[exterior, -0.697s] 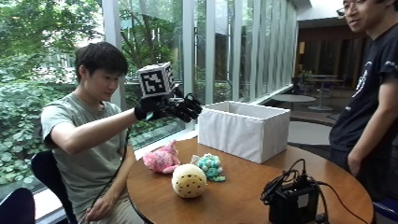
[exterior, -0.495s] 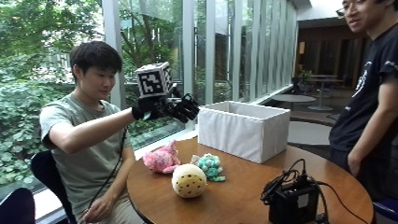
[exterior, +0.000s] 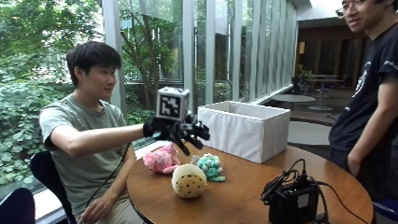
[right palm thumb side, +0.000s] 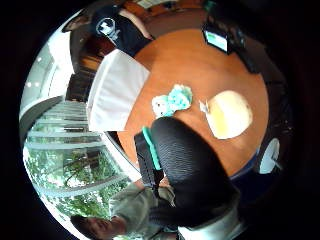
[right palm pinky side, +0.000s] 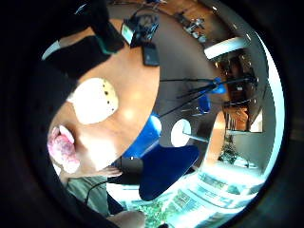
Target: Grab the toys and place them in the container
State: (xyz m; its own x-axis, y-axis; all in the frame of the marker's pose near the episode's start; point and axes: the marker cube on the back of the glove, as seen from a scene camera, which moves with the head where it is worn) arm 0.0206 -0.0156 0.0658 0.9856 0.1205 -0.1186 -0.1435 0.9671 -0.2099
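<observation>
Three soft toys lie near the round table's [exterior: 242, 198] edge in the outside view: a pink plush [exterior: 160, 160], a yellow spotted egg-shaped plush [exterior: 188, 181] and a teal-and-white plush [exterior: 210, 166]. Behind them stands the white fabric container [exterior: 245, 130]. My gloved right hand [exterior: 183, 133] hovers above the pink and teal toys, fingers spread downward, holding nothing. The thumb side palm view shows the teal toy [right palm thumb side: 174, 99], the yellow toy [right palm thumb side: 229, 114] and the container [right palm thumb side: 117, 90]. The little finger side palm view shows the yellow toy [right palm pinky side: 95, 100] and pink toy [right palm pinky side: 61, 148].
A black device with cables [exterior: 292, 200] sits on the table's near right side. A second person [exterior: 367, 107] stands at the right, beside the table. A blue chair [right palm pinky side: 166, 166] is next to the table.
My gloved hand has come down from about head height to just above the toys. The toys and container have not moved.
</observation>
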